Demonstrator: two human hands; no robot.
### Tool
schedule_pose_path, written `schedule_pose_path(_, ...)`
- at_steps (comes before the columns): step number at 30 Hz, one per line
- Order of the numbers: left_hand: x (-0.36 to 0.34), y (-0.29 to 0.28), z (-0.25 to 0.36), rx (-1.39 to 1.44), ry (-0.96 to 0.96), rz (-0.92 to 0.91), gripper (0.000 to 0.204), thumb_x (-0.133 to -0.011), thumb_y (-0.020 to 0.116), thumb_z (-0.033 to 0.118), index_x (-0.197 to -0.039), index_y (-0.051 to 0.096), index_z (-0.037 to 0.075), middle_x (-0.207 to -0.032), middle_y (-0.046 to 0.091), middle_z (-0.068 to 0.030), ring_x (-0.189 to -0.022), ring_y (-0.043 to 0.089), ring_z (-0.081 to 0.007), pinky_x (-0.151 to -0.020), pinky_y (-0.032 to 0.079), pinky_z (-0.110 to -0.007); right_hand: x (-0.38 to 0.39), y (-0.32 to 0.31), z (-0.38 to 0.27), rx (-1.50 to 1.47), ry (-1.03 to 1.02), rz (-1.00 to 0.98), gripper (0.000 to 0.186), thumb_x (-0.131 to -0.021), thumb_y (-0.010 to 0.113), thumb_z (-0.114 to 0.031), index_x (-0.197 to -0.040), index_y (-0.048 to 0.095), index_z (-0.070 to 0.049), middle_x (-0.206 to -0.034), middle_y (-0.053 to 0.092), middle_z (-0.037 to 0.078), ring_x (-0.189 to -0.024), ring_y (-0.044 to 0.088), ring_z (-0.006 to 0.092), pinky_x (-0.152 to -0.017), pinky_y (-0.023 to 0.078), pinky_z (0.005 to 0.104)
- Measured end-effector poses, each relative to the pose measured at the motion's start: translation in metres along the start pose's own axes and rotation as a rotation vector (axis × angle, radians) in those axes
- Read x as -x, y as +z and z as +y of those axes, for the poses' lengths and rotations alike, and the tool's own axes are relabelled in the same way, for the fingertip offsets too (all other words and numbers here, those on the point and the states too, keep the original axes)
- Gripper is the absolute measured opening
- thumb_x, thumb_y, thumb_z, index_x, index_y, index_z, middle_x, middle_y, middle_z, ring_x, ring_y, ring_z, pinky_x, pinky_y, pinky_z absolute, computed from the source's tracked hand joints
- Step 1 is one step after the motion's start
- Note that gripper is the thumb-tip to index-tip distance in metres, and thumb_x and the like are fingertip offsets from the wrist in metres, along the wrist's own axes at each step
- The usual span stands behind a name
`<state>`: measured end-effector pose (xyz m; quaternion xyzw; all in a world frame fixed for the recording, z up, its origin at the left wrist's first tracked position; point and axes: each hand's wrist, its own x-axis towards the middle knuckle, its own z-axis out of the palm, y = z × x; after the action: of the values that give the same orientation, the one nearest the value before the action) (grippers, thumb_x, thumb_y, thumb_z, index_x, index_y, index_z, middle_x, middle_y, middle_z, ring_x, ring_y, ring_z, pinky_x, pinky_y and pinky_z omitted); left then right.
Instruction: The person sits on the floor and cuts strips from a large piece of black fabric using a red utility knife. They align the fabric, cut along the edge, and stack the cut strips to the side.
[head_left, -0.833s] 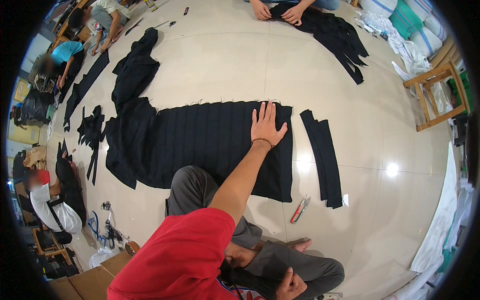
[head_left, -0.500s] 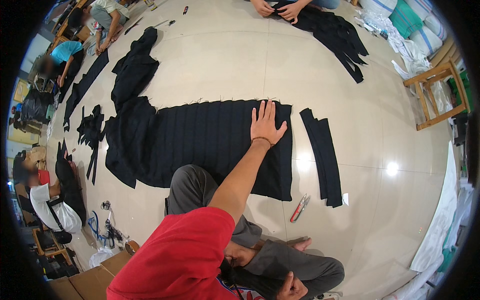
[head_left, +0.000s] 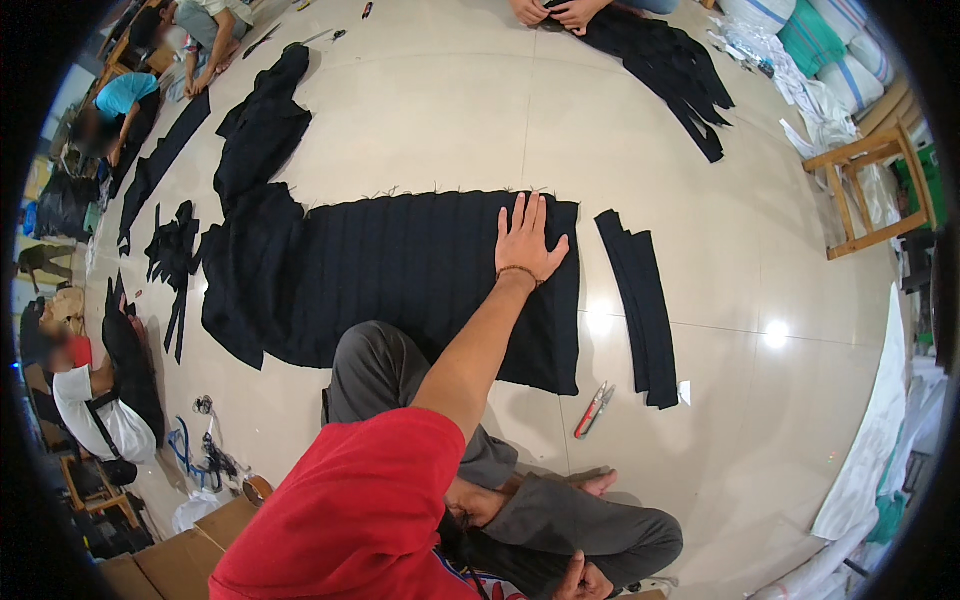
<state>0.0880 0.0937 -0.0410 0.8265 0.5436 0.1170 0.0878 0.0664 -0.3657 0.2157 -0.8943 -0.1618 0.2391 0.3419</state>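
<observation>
My left hand lies palm down, fingers spread, on the right end of a black pleated cloth with loose threads along its far edge. Beside it on the right lie narrow stacked black strips. Small red-handled snips rest on the floor below them. My right hand is down by my crossed legs at the lower edge, fingers curled; whatever it may hold is hidden. A bunched black cloth adjoins the pleated piece at the far left.
Three co-workers sit or bend over cloth along the left. Another person's hands handle black strips at the top. A wooden stool, stacked sacks and white sheeting line the right; cardboard lies lower left.
The whole view has shifted slightly up and left. My left hand stays pressed on the pleated cloth, and my right hand remains low by my legs.
</observation>
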Motion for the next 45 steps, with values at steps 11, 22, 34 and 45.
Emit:
schedule_pose_path(11, 0.001, 0.001, -0.002, 0.010, 0.002, 0.027, 0.083, -0.094, 0.047, 0.056, -0.157, 0.029, 0.005, -0.164, 0.026, -0.0101, -0.154, 0.019, -0.0264, -0.124, 0.013, -0.051, 0.009, -0.014, 0.008, 0.127, 0.003, -0.048, 0.054, -0.098, 0.067, -0.021, -0.057, 0.037, -0.001, -0.050, 0.029, 0.009, -0.050, 0.024, 0.0138, -0.045, 0.022, 0.0393)
schedule_pose_path(22, 0.003, 0.002, 0.002, -0.007, 0.002, 0.009, 0.082, -0.096, 0.043, 0.057, -0.157, 0.028, 0.005, -0.165, 0.025, -0.0091, -0.154, 0.018, -0.0266, -0.124, 0.014, -0.051, -0.018, 0.014, -0.015, -0.389, 0.196, -0.372, 0.042, -0.101, 0.061, -0.016, -0.065, 0.043, -0.008, -0.058, 0.039, -0.002, -0.055, 0.031, 0.0103, -0.051, 0.027, 0.0305)
schedule_pose_path(34, 0.002, 0.001, -0.002, 0.005, 0.011, 0.021, 0.070, -0.100, 0.040, 0.054, -0.156, 0.035, 0.014, -0.164, 0.028, -0.0083, -0.153, 0.021, -0.0278, -0.124, 0.014, -0.052, -0.173, 0.109, -0.101, 0.422, -0.802, -0.104, 0.067, -0.095, 0.057, -0.012, -0.151, 0.027, 0.011, -0.157, 0.029, 0.029, -0.150, 0.021, 0.0435, -0.122, 0.016, 0.0554)
schedule_pose_path(45, 0.001, 0.005, -0.004, 0.032, 0.006, 0.043, 0.063, -0.101, 0.038, 0.052, -0.156, 0.037, 0.021, -0.164, 0.028, -0.0070, -0.153, 0.019, -0.0274, -0.124, 0.014, -0.053, -0.186, 0.094, 0.028, 0.588, -0.435, -0.537, 0.028, -0.097, 0.063, -0.026, -0.091, 0.068, 0.000, -0.080, 0.068, 0.017, -0.066, 0.063, 0.0400, -0.067, 0.052, 0.0465)
